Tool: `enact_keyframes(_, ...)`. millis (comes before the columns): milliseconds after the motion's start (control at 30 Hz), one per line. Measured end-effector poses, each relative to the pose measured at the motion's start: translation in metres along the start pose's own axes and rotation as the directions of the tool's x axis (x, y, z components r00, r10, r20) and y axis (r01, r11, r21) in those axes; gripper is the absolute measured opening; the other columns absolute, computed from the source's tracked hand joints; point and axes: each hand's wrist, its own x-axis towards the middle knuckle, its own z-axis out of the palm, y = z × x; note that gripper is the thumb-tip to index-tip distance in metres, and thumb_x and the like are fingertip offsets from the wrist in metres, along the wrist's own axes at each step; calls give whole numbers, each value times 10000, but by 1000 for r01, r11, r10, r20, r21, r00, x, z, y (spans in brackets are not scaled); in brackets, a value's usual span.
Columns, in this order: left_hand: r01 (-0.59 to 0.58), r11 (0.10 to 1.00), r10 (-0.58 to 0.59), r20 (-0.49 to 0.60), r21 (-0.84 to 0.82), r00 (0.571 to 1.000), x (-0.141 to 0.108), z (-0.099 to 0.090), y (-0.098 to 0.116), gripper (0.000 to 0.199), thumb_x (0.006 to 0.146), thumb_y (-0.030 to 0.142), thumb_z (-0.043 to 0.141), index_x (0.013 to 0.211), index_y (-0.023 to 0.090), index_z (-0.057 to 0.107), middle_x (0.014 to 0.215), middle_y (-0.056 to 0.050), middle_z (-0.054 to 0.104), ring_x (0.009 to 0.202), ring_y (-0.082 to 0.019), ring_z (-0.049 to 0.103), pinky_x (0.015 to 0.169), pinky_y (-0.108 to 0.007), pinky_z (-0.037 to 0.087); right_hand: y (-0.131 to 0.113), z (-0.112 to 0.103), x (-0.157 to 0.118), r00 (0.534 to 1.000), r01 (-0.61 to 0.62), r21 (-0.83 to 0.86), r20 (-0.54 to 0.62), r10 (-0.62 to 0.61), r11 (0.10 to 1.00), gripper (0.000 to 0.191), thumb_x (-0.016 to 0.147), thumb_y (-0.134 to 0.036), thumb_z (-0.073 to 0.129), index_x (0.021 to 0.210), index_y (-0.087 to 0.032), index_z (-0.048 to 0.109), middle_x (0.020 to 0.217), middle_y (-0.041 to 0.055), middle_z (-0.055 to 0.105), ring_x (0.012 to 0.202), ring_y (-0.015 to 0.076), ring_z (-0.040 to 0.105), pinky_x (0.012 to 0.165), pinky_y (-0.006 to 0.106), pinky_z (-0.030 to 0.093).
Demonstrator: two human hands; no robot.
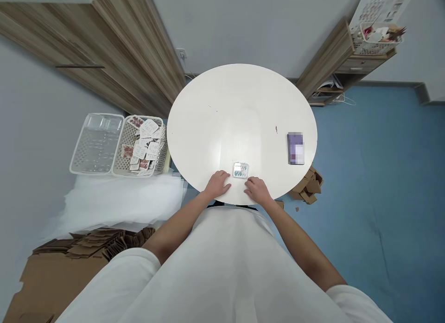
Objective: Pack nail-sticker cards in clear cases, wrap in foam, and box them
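Note:
A small clear case [240, 170] with teal and whitish pieces inside lies near the front edge of the white oval table [236, 100]. Just left of it, my left hand [218, 183] rests on the tabletop, thumb and fingers apart, holding nothing. On the other side, my right hand [256, 189] rests by the case's lower right corner, its fingers spread a little and nothing in them. Neither hand visibly grips the case.
A purple item [295, 148] lies on the table's right side. Left of the table are a basket of printed cards [162, 149], a basket of clear packaging [74, 151], white sheets [125, 198] and flattened cardboard [66, 276]. Cardboard boxes [308, 186] stand on the floor at right.

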Motion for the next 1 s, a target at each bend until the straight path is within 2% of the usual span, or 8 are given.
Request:
enact_keyframes(233, -91, 968, 73, 86, 235, 994, -6, 1, -4, 406, 698, 359, 606, 1064, 211, 513, 1131, -83, 493, 1042, -253, 439, 848, -385, 360, -1, 8, 10, 995, 79, -223, -36, -89, 972, 240, 881, -181, 337, 805, -181, 565, 872, 82, 569, 796, 192, 460, 683, 305, 308)
enact_keyframes(333, -130, 947, 119, 55, 295, 991, -5, 1, -1, 433, 708, 352, 599, 1101, 210, 483, 1179, -92, 477, 1091, -263, 409, 879, -397, 324, -1, 5, 10, 994, 82, -181, -63, -94, 980, 221, 887, -201, 339, 815, -180, 546, 841, 66, 564, 771, 179, 459, 665, 289, 312)
enact_keyframes(467, -156, 925, 150, 46, 346, 988, -4, 0, -4, 249, 768, 167, 482, 1007, 216, 529, 1103, -72, 540, 1030, -230, 466, 847, -377, 335, 1, 1, 1, 991, 116, -104, -60, -123, 988, 218, 889, -237, 331, 831, -192, 536, 839, 62, 563, 770, 180, 473, 681, 296, 340)
enact_keyframes(533, -153, 930, 144, 51, 334, 988, -4, 0, -7, 223, 777, 114, 433, 933, 217, 555, 1064, -58, 567, 1003, -213, 488, 833, -365, 348, 4, 0, -6, 987, 134, -71, -74, -139, 988, 178, 853, -324, 419, 883, -192, 534, 917, 79, 565, 831, 202, 488, 715, 319, 362)
enact_keyframes(633, -124, 961, 119, 36, 249, 992, -5, 0, -11, 216, 805, 136, 401, 912, 217, 571, 1045, -46, 589, 993, -205, 499, 820, -356, 371, 10, -1, -16, 985, 127, -37, -116, -131, 991, 320, 753, -409, 554, 976, -183, 519, 1074, 117, 531, 972, 256, 476, 788, 373, 380)
enact_keyframes(733, -90, 991, 90, 5, 99, 996, -5, -1, -14, 224, 842, 206, 370, 924, 214, 578, 1043, -39, 600, 996, -193, 503, 827, -334, 390, 15, -3, -21, 988, 48, 47, -148, -41, 998, 158, 817, -309, 449, 893, -200, 535, 1075, 106, 544, 987, 237, 491, 800, 372, 396)
enact_keyframes(833, 1, 1000, -2, -28, -31, 1000, -1, -5, -14, 261, 866, 287, 337, 901, 206, 583, 953, -36, 627, 929, -186, 532, 800, -311, 406, 16, -10, -14, 981, -105, 204, -139, 135, 973, 182, 850, -288, 352, 826, -215, 517, 952, 62, 588, 874, 188, 531, 733, 319, 418)
enact_keyframes(1000, 203, 975, -203, 11, -85, 979, 15, -12, -11, 272, 852, 325, 346, 835, 200, 587, 786, -27, 635, 725, -175, 567, 621, -279, 404, 16, -25, 11, 910, -377, 318, -49, 412, 870, 231, 831, -380, 350, 751, -213, 488, 747, 6, 588, 690, 151, 526, 605, 258, 382)
